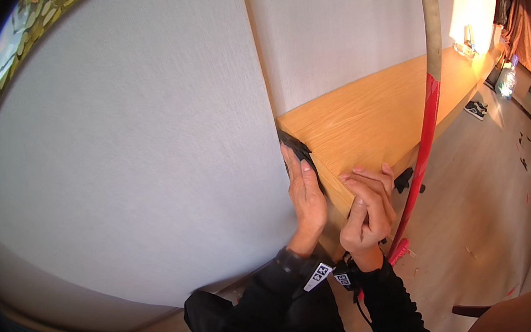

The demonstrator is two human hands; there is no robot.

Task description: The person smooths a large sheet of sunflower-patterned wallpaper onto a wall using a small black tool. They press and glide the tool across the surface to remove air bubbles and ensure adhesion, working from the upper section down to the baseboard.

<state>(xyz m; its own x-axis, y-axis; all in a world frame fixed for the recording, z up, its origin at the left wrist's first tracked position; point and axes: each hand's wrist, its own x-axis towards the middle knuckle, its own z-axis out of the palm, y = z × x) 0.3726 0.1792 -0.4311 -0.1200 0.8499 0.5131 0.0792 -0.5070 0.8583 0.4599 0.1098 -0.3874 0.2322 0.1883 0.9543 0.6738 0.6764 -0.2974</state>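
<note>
My left hand (307,201) is flat, its fingers stretched forward along the narrow end of a wooden ledge (365,116). Its fingers and thumb lie against a crumpled black strip of material (297,148), wedged between that end and a large pale wall panel (138,133). The far fingertips are partly hidden. At the ledge's near corner is my right hand (369,207), its fingers curled and the fingertips over the wood's edge. Whether anything small sits between its thumb and fingers cannot be told.
A curved pole (425,143), beige above and red below, crosses close to my right hand. Black scraps (404,180) lie under the ledge. Farther right are shoes (476,110), a clear plastic bottle (507,80) and a bright lamp (479,41). Debris dots the floor (481,217).
</note>
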